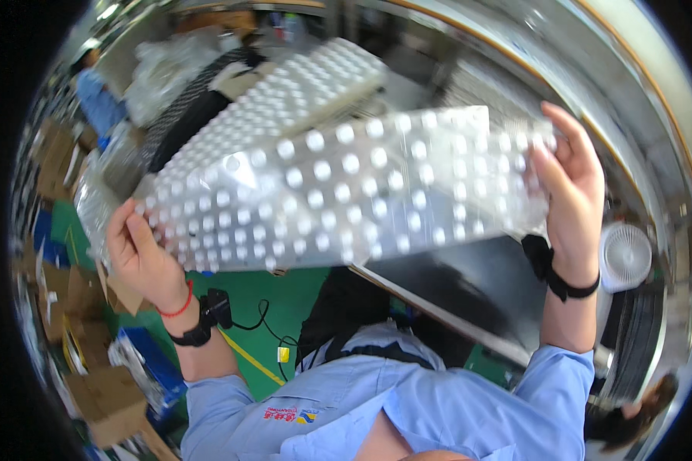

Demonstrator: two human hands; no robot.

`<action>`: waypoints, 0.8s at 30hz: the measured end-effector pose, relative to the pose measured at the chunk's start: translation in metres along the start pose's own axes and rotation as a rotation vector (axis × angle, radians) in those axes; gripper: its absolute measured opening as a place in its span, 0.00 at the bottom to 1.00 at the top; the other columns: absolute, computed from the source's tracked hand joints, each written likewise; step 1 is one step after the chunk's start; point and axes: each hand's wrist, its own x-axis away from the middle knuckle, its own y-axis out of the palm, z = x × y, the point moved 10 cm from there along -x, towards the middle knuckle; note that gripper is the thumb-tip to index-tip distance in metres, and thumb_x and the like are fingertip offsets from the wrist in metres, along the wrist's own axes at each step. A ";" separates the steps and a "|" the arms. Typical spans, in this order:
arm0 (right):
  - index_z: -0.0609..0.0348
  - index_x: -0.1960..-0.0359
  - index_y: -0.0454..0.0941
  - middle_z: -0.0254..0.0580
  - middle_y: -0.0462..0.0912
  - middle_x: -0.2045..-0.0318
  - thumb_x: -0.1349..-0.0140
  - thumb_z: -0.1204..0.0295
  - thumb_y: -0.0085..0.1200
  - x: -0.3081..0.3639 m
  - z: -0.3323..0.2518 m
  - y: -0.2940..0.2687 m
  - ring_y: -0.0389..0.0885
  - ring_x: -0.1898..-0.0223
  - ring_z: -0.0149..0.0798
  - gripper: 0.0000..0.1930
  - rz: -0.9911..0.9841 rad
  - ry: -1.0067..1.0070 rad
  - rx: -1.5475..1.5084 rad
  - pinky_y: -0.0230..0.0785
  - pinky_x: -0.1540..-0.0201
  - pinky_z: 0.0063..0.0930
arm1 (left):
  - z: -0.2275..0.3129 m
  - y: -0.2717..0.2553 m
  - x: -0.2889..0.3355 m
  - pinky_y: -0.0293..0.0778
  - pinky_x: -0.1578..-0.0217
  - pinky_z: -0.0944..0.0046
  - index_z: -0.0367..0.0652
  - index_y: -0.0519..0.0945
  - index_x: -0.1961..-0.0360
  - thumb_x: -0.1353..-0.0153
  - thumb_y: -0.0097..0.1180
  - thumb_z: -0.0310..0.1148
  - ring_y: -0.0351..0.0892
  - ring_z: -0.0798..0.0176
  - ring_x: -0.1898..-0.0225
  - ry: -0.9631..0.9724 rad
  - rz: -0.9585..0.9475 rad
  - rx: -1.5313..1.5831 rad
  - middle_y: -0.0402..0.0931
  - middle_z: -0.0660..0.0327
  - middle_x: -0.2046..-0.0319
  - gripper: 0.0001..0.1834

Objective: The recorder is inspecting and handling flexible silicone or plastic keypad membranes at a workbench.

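A long clear plastic sheet with rows of white round dots (336,191) stretches across in front of me, held up off the table. At its left end, my left hand (148,257) pinches the edge between thumb and fingers. The right end is gripped by my right hand (573,180), with the thumb on the near face and the fingers partly behind. Beyond the sheet lies a stack of similar dotted sheets (304,88), its lower part hidden by the held one. I cannot tell what the dots are made of.
A dark worktop (469,280) lies under the sheet's right half. At right stands a white round fan (625,257). Cardboard boxes (108,399) and a blue crate (150,361) sit on the green floor at left. Crumpled clear plastic (165,77) and a person in blue (98,104) are farther back.
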 end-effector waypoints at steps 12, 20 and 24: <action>0.60 0.49 0.70 0.30 0.74 0.70 0.38 0.82 0.53 0.327 0.149 -0.160 0.73 0.73 0.20 0.16 0.680 0.568 -0.145 0.64 0.72 0.13 | 0.118 0.236 0.227 0.57 0.39 0.51 0.39 0.73 0.44 0.48 0.64 0.30 0.62 0.46 0.39 0.429 -1.129 -0.165 0.65 0.50 0.40 0.28; 0.64 0.50 0.64 0.38 0.74 0.66 0.38 0.81 0.53 0.307 0.140 -0.148 0.77 0.69 0.24 0.16 0.419 0.572 -0.241 0.70 0.68 0.19 | 0.194 0.270 0.420 0.58 0.38 0.50 0.38 0.69 0.40 0.45 0.61 0.31 0.64 0.43 0.40 0.476 -1.738 0.254 0.66 0.48 0.42 0.30; 0.66 0.48 0.64 0.47 0.76 0.62 0.42 0.75 0.59 0.281 0.107 -0.164 0.79 0.69 0.33 0.22 0.134 0.548 0.192 0.73 0.67 0.26 | 0.188 0.292 0.442 0.64 0.47 0.53 0.38 0.74 0.50 0.45 0.61 0.28 0.69 0.47 0.51 0.435 -1.735 0.198 0.72 0.51 0.55 0.21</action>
